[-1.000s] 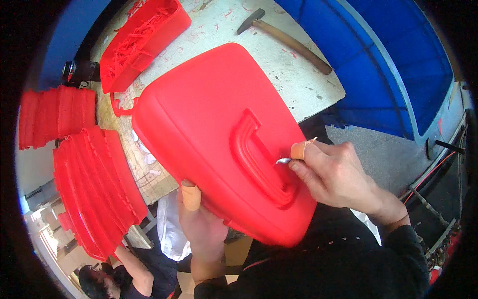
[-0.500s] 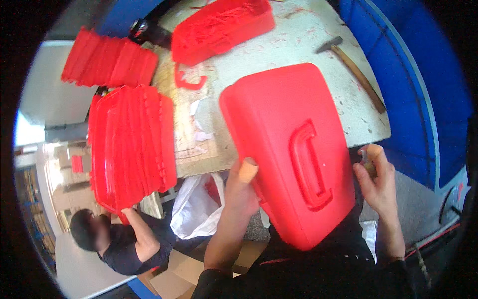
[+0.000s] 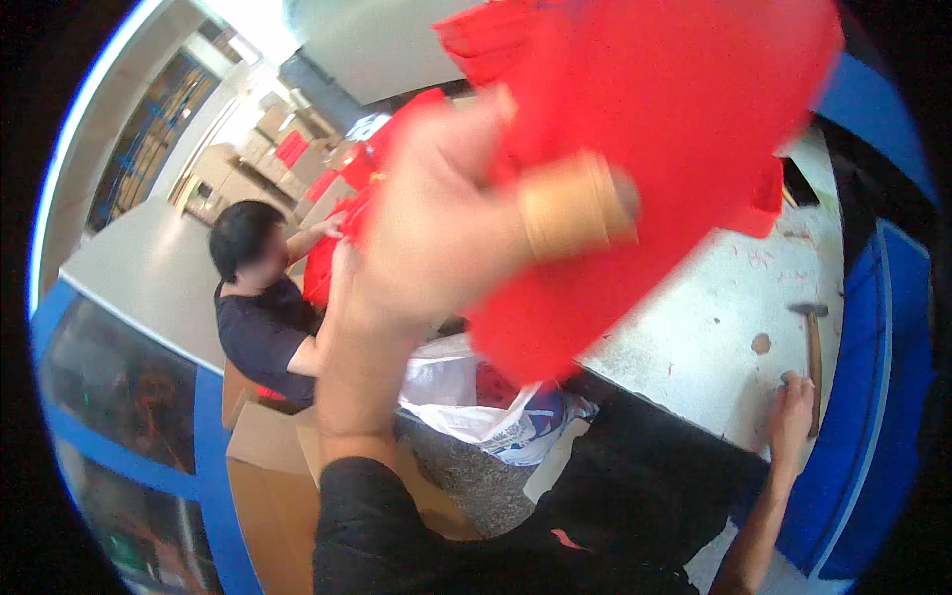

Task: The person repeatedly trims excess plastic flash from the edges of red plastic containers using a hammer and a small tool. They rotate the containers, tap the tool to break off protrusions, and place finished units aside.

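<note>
Close to the camera, my left hand [image 3: 436, 208] is raised and grips a red plastic case [image 3: 664, 169], both smeared by motion. Tan tape wraps its thumb, which lies against the case's side. My right hand [image 3: 790, 421] is low over the pale worktable [image 3: 694, 347], beside the wooden handle of a hammer [image 3: 814, 347]. Its fingers are drawn together around a small greyish thing that I cannot make out.
A co-worker [image 3: 263, 307] at the left handles red plastic parts. Below the case stand a white bag [image 3: 466, 392] and an open cardboard box [image 3: 263, 476]. A red bin [image 3: 759, 203] shows behind the case; a blue panel [image 3: 863, 416] borders the right.
My left hand has lifted the red case from in front of me up toward the left. The view has swung left. My right hand now lies by the hammer.
</note>
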The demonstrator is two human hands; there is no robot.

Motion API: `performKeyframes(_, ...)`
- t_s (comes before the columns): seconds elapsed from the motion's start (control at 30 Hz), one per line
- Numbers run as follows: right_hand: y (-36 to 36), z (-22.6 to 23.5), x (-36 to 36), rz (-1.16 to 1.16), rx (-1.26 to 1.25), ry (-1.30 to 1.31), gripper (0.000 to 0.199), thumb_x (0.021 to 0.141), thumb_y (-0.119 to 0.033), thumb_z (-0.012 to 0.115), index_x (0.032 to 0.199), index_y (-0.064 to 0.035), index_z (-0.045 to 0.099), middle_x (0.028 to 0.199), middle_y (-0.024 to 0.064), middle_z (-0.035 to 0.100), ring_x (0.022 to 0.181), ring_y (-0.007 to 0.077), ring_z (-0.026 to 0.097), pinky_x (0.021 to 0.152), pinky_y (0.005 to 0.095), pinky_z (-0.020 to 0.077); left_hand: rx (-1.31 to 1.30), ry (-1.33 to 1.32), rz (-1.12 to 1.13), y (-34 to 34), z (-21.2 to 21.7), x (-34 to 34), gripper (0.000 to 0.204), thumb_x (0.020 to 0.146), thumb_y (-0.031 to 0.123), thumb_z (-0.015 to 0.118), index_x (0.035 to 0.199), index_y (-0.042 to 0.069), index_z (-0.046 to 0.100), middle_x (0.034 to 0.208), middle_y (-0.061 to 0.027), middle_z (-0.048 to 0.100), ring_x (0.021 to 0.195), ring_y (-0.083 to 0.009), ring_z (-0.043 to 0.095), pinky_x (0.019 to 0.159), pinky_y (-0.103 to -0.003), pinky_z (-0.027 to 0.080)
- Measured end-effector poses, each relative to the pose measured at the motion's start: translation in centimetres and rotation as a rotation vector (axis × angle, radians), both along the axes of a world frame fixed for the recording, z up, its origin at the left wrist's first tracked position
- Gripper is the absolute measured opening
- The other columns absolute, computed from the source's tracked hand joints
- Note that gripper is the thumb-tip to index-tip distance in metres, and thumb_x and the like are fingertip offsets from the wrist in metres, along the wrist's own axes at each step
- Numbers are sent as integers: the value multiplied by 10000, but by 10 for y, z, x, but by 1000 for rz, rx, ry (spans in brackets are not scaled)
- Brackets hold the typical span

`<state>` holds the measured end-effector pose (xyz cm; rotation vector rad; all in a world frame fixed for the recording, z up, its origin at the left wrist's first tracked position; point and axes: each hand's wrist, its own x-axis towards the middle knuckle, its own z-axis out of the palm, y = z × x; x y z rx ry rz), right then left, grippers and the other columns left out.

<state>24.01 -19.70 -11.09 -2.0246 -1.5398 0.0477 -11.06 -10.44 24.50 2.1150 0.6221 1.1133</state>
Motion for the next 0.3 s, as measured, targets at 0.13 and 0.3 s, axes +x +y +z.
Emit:
performKeyframes(0.13,15,-29,-4,61,2,-141,225,848,-22,620,1072,-26,604,1049,174,568,1041,382,537,902,475,459,299,320,424,29,64,-27,329,884,265,755,1077,5,698,903,-119,748,792,-204,731,688,-339,583)
performKeyframes(0.3,10,-47,-4,37,18,-29,340,788,-14,658,1120,-49,590,1126,170,552,1090,376,524,933,482,447,781,1119,1046,122,21,-60,394,837,393,760,1038,57,716,914,-224,716,876,-414,706,793,-508,549)
